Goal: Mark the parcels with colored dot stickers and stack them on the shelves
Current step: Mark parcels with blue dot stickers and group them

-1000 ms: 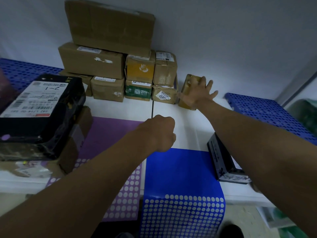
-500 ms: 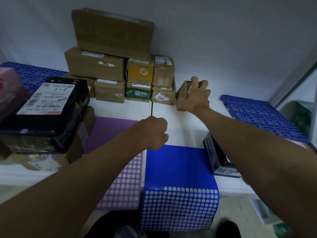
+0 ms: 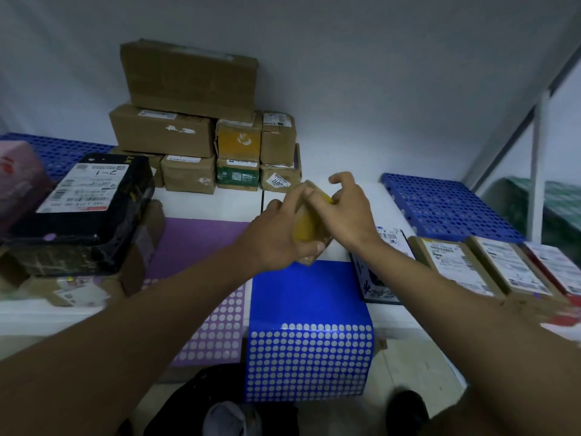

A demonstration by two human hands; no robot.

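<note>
Fingers (image 3: 314, 247) curled | small parcel (image 3: 306, 229) (glossy yellow tape) | both hands

Parcel (image 3: 309, 226): you've lifted it off the table, away from the stack.
Left hand (image 3: 279, 239): your fist has opened and now grips it.
Right hand (image 3: 345, 212): pulled back with it.

A stack of cardboard boxes (image 3: 201, 127) blocks the back wall at 12 o'clock, while a black parcel (image 3: 85, 209) crowds the counter (image 3: 217, 204) at 9 o'clock. Flat parcels (image 3: 481, 265) line the edge at 3 o'clock. Bare white counter lies open between the stack and the sticker sheets (image 3: 308, 309).
</note>
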